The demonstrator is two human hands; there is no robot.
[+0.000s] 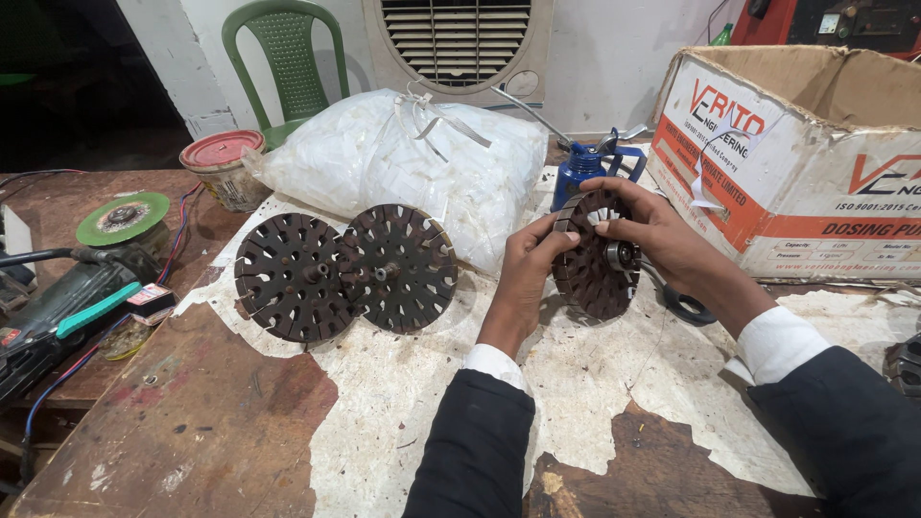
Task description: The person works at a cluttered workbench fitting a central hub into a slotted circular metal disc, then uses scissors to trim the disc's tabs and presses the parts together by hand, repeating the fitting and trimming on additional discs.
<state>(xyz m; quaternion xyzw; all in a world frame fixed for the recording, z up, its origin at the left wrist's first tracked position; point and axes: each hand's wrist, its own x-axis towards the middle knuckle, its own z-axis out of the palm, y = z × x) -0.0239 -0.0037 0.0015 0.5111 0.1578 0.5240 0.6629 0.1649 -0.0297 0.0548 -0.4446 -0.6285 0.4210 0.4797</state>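
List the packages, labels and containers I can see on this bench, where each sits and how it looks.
Cardboard box: far right, open top, white face with orange and black print.
Plastic bag: centre back, white, bulging, tied with white strip.
Tin: back left, round, red lid, worn label.
Oil can: behind the hands, blue with long spout.
Small label: left edge beside the grinder, red and white.
No screens visible.

Left of the hands lie two dark slotted discs (345,271); behind them a white plastic bag (403,163), a blue oil can (582,165), and a cardboard box (815,153) at right.
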